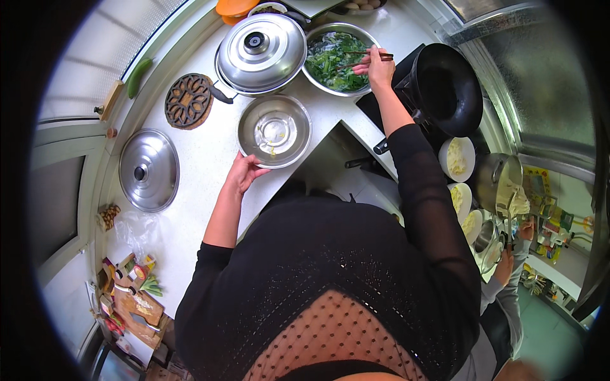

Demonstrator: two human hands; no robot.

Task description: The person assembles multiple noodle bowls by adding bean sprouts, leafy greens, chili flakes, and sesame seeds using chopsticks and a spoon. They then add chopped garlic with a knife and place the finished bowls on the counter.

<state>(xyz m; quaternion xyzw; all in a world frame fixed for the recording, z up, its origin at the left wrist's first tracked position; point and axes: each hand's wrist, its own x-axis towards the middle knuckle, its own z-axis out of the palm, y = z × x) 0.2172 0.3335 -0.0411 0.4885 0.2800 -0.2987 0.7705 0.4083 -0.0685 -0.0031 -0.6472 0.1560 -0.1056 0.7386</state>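
Observation:
My left hand (244, 173) grips the near rim of a steel bowl (297, 147), which has a few yellow bits on its inside bottom. Beyond it, my right hand (379, 68) is closed round a pair of chopsticks (386, 57) that point left over the leafy greens (337, 63). Those greens sit in liquid in a wide steel basin (309, 75). Left of the basin stands a pan with a domed steel lid (270, 54), its dark handle (221, 95) sticking out toward the near left.
A black wok (445, 89) rests on the stove at right, beside white bowls of pale food (456, 159). Another person's hands (504, 263) work near a pot (499, 181). At left lie a trivet (189, 101), a steel lid (150, 170), a cucumber (137, 79) and a cutting board (136, 308).

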